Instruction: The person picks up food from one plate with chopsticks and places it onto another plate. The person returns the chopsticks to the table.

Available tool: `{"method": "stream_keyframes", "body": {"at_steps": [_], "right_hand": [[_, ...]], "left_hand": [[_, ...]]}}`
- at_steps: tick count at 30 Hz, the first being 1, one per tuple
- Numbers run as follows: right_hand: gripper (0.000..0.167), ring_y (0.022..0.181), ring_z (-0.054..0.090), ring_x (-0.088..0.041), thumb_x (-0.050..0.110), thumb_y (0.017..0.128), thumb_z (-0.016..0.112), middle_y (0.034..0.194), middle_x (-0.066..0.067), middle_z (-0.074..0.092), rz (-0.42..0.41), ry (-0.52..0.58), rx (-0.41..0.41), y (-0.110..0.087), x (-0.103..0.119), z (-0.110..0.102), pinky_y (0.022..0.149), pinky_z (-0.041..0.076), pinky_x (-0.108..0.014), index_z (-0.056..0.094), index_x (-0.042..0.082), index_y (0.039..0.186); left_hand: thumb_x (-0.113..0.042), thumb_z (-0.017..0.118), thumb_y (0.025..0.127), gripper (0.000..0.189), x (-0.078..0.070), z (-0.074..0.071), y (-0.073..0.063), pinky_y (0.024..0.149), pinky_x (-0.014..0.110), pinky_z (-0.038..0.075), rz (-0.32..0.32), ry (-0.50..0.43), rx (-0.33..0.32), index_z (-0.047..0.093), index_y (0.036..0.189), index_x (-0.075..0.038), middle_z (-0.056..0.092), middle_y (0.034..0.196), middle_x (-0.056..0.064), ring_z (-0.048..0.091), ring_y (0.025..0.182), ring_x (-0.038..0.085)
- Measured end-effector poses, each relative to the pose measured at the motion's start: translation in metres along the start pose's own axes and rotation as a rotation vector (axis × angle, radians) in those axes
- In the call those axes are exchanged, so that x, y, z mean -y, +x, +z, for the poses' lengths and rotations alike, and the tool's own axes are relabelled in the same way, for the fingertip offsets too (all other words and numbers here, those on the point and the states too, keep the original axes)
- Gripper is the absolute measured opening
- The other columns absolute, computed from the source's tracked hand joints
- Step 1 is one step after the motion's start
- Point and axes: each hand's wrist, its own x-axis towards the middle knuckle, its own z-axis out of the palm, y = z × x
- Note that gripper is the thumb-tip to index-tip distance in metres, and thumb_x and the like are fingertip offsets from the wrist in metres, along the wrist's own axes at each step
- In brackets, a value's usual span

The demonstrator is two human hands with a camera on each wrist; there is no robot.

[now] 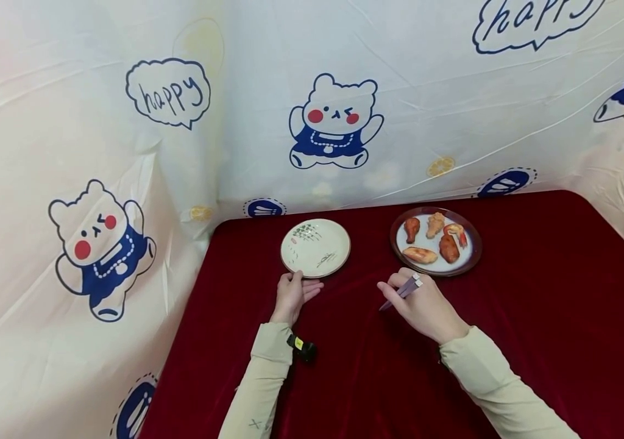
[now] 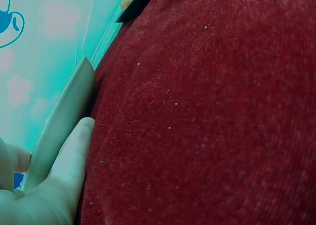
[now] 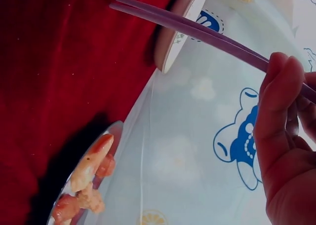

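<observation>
A round cream plate (image 1: 317, 247) with a brown rim and painted sprigs sits at the back left of the table. At its near edge my left hand (image 1: 291, 297) grips the rim, thumb on top and fingers beneath; the left wrist view shows the plate's (image 2: 61, 124) side between them. My right hand (image 1: 424, 305) holds a pair of purple chopsticks (image 3: 197, 30), tips close together and nothing between them. Beyond that hand stands a dark-rimmed plate (image 1: 473, 259) of food pieces: a drumstick (image 1: 412, 229), a shrimp (image 1: 457, 233) and several others.
Dark red velvet cloth (image 1: 345, 366) covers the table. White fabric (image 1: 257, 61) printed with bears and "happy" bubbles hangs behind and along the sides. A black strapped device (image 1: 303, 349) is on the left wrist.
</observation>
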Motion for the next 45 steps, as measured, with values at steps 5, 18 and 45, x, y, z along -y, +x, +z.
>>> {"method": "stream_keyframes", "body": {"at_steps": [5,18,45], "right_hand": [[0.026,0.057,0.041,0.0,0.015,0.091,0.067,0.062,0.013,0.048,0.024,0.049,0.006,-0.002,-0.002,-0.001,0.049,0.04,-0.016,0.061,0.02,0.066],[0.028,0.06,0.057,-0.004,0.02,0.097,0.06,0.069,0.004,0.061,0.173,0.203,-0.157,0.002,-0.02,-0.018,0.053,0.049,-0.014,0.068,0.015,0.07],[0.042,0.058,0.055,0.004,0.031,0.097,0.058,0.073,0.009,0.057,0.512,0.216,-0.471,0.029,-0.083,-0.026,0.052,0.046,-0.006,0.071,-0.004,0.078]], "left_hand": [[-0.019,0.034,0.105,0.039,0.001,-0.001,0.0,0.087,0.035,0.059,-0.003,-0.003,-0.007,0.028,0.136,0.003,0.061,0.116,0.032,0.071,0.097,0.031],[-0.02,0.034,0.105,0.039,0.001,-0.003,0.002,0.091,0.037,0.058,-0.005,0.004,0.013,0.028,0.136,0.003,0.06,0.119,0.033,0.069,0.102,0.034],[-0.02,0.034,0.105,0.04,0.003,-0.002,-0.001,0.087,0.036,0.059,0.004,0.001,-0.008,0.028,0.137,0.004,0.062,0.116,0.032,0.071,0.097,0.032]]}}
